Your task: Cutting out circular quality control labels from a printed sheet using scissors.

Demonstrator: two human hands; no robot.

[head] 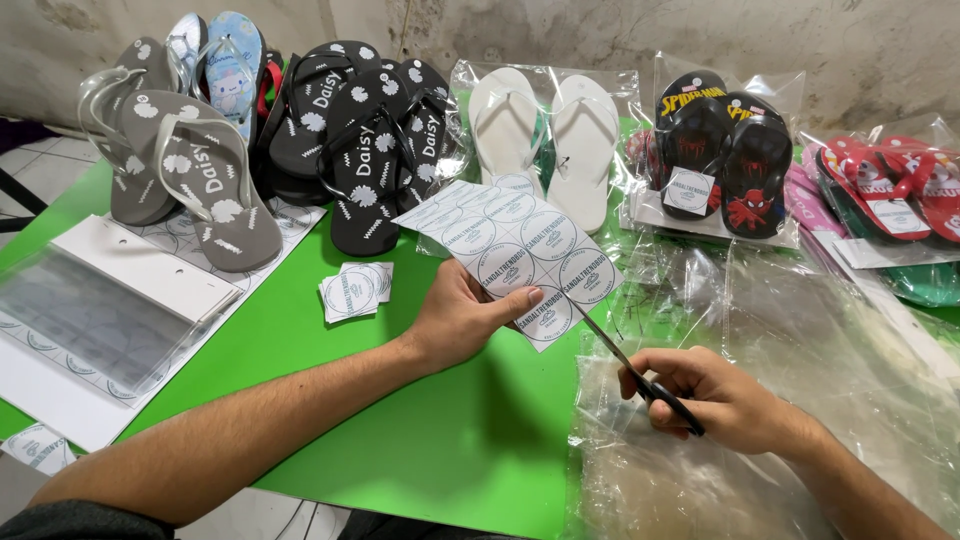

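2 hands are busy: my left hand (462, 322) pinches the sheet of round labels (515, 250) above the green bench (440, 440), near its middle; my right hand (712, 397) grips the scissors (630, 368), blades at the sheet's edge. I judge cutting is underway; the next snip needs a steady line between labels.

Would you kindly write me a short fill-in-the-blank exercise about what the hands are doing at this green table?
1. The right hand works a pair of ____ with black handles.
2. The left hand holds a sheet of round labels by its ____ edge.
3. The small stack of cut labels lies on the ____ table.
4. The white flip-flops sit in a clear ____ bag.

Missing words: scissors; lower; green; plastic
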